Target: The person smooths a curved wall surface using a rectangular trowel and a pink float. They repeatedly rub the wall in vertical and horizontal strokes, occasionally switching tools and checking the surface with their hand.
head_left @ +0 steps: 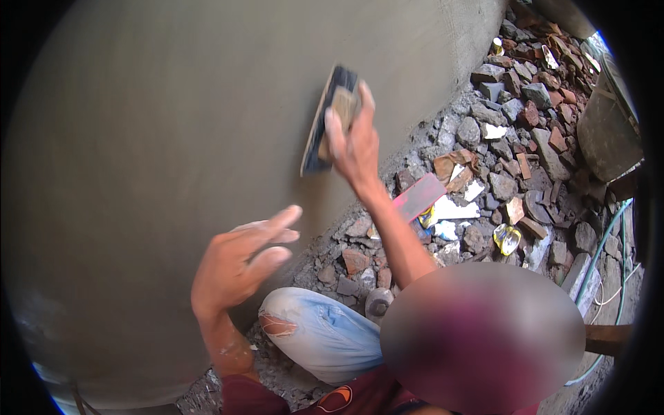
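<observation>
My right hand (pixel 358 145) grips the wooden handle of a plastering float (pixel 317 142), a long narrow board with a dark pad. It is held at the smooth grey plastered wall (pixel 173 104), slightly tilted; whether its whole face touches the plaster I cannot tell. Lower and to the left, my left hand (pixel 235 263) is raised in front of the wall with fingers stretched out and nothing in it. Whitish plaster dust marks its fingers and forearm. My bent knee in torn light jeans (pixel 321 332) is beneath the hands.
Broken bricks and stones (pixel 505 138) cover the ground along the wall's foot. A pink-edged flat board (pixel 420 197) and a crumpled yellow wrapper (pixel 507 238) lie among them. At the far right stands a grey bucket (pixel 605 124), with a green hose (pixel 593 277) nearer.
</observation>
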The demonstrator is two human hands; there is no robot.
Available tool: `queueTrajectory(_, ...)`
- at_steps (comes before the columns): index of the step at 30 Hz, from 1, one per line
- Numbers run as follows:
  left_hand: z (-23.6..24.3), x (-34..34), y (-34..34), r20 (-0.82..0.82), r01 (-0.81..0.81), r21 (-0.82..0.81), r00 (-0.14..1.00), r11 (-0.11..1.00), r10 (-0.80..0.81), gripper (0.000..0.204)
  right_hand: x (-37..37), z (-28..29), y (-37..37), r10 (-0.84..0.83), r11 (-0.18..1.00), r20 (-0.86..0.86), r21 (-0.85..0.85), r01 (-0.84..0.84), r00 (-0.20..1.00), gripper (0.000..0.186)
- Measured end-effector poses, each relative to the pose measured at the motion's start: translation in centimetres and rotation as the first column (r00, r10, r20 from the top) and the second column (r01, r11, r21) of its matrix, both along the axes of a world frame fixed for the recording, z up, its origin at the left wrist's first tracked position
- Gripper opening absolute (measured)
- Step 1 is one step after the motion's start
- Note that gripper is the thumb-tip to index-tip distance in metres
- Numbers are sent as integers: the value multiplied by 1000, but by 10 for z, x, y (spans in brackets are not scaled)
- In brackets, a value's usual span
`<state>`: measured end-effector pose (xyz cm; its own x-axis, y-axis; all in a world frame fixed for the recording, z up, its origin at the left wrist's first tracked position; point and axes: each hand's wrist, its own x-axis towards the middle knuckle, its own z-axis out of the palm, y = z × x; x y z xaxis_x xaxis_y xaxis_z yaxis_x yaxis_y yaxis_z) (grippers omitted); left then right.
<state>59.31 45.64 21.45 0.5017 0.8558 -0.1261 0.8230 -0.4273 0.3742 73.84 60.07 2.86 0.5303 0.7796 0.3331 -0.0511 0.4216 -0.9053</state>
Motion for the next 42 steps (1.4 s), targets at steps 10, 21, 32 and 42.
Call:
queueTrajectory(10,-35,-83,-11,180,-138,603,983,786,34,46,-71,1,16,-241,968,524,72,239,817,69)
queueTrajectory(21,-19,-98,34,139,-222,963,896,153,422,61,10,80,72,-316,927,245,287,242,917,70)
queueTrajectory(32,-11,-77,25,296,-314,948,928,46,225,50,-164,-21,-91,110,973,557,109,-204,823,79)
queueTrajectory(42,-14,-95,8,345,-345,939,937,-6,56,36,91,171,133,-199,976,366,154,152,909,77)
